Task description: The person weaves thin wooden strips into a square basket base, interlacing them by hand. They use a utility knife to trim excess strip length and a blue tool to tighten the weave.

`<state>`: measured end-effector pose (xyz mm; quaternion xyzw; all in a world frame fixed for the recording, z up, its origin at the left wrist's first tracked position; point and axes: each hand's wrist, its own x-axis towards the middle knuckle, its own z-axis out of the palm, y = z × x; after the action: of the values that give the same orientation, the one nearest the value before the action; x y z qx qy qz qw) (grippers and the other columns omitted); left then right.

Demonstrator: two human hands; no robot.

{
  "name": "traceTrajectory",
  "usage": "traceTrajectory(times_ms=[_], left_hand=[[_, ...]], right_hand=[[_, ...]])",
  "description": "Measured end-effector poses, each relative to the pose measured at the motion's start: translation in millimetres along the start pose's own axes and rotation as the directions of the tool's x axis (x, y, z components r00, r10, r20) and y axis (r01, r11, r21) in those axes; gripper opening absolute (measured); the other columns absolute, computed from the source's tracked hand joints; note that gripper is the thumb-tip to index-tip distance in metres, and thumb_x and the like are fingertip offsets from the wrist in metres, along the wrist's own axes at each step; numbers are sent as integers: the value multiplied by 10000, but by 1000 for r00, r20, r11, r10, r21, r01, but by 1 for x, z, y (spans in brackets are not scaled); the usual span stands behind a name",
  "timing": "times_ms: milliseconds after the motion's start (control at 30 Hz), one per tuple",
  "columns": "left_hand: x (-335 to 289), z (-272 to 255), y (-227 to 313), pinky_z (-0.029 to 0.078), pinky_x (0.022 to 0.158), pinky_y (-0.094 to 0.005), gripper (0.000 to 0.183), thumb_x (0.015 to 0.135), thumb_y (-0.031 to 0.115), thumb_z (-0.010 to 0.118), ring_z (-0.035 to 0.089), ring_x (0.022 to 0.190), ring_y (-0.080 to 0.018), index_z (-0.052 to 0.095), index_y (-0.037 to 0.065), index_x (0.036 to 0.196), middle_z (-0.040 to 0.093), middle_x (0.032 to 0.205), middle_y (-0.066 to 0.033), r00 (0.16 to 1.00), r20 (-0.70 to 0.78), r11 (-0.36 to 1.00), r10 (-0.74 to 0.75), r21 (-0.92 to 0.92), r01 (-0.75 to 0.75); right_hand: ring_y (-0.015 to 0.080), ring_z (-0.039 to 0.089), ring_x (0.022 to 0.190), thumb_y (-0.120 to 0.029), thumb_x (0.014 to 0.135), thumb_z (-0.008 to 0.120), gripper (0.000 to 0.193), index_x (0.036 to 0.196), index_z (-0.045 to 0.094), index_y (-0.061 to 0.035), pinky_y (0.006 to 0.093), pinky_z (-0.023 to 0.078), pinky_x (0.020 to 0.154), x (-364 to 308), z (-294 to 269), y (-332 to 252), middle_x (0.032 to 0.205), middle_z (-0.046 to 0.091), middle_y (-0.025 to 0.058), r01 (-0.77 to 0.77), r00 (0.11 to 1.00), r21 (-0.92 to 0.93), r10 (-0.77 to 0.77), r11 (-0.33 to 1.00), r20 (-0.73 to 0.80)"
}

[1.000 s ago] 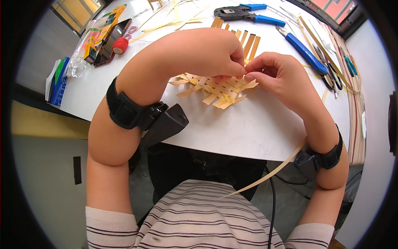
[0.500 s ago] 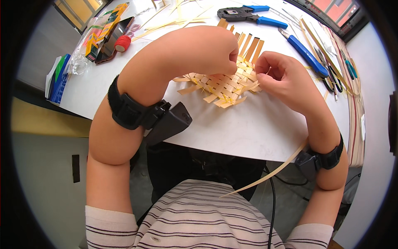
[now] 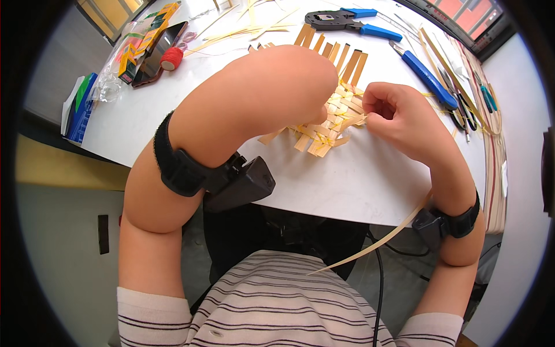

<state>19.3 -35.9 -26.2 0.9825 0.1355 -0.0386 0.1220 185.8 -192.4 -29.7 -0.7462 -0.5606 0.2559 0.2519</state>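
Observation:
A small woven piece of flat bamboo strips (image 3: 338,118) lies on the table between my hands, with yellow thread laced along its edges and loose strip ends sticking out at the far and near sides. My left hand (image 3: 303,87) bends over its left part, the thumb pressed onto the weave; the other fingers are hidden behind the back of the hand. At the right edge of the weave, my right hand (image 3: 399,118) pinches the end of a strip between curled fingers and thumb. A long loose bamboo strip (image 3: 376,247) hangs from near my right wrist down to my lap.
Blue-handled crimping pliers (image 3: 341,21) lie at the far side. To the right are a blue cutter (image 3: 426,75) and scissors (image 3: 459,110). A phone (image 3: 156,61), red thread spool (image 3: 171,59) and boxes (image 3: 128,62) sit at left. Loose strips (image 3: 243,33) lie farther back.
The woven piece has turned and shifted slightly toward me. My left hand has rolled further over it, hiding its fingers more. My right hand has moved a little nearer and to the right.

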Motion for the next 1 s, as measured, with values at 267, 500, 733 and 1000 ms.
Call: traceTrajectory(times_ms=[267, 500, 733, 1000], left_hand=[[-5, -2, 5, 497, 717, -453, 156, 763, 131, 628, 624, 765, -375, 663, -20, 780, 627, 750, -199, 988, -117, 995, 104, 2, -104], [-9, -17, 19, 506, 719, -454, 176, 774, 147, 621, 629, 766, -377, 665, -21, 798, 633, 766, -195, 997, -41, 998, 69, -10, -70], [-2, -14, 13, 512, 739, -447, 194, 801, 158, 602, 638, 801, -368, 670, -20, 836, 645, 797, -188, 994, -88, 997, 71, -8, -72], [-7, 6, -10, 504, 761, -435, 207, 819, 157, 590, 633, 839, -355, 673, -19, 888, 657, 836, -176, 953, -276, 992, 125, 30, -121]], right_hand=[[44, 500, 643, -126, 814, 609, 106, 843, 613, -25, 238, 403, 570, 10, 1, 6, 693, 602, 7, 70, 995, 147, -58, 987, -80], [26, 508, 688, -70, 840, 577, 51, 860, 605, -33, 214, 406, 606, 16, 6, -1, 762, 599, -36, 4, 995, 460, -49, 888, 84], [39, 509, 691, -74, 856, 590, 56, 864, 592, -18, 218, 413, 609, 17, 12, 12, 766, 596, -24, 65, 994, 394, -95, 917, 59], [24, 529, 703, -29, 931, 642, 70, 995, 667, -15, 182, 435, 625, 4, -6, -5, 860, 649, 1, 96, 995, 299, -79, 949, -68]])
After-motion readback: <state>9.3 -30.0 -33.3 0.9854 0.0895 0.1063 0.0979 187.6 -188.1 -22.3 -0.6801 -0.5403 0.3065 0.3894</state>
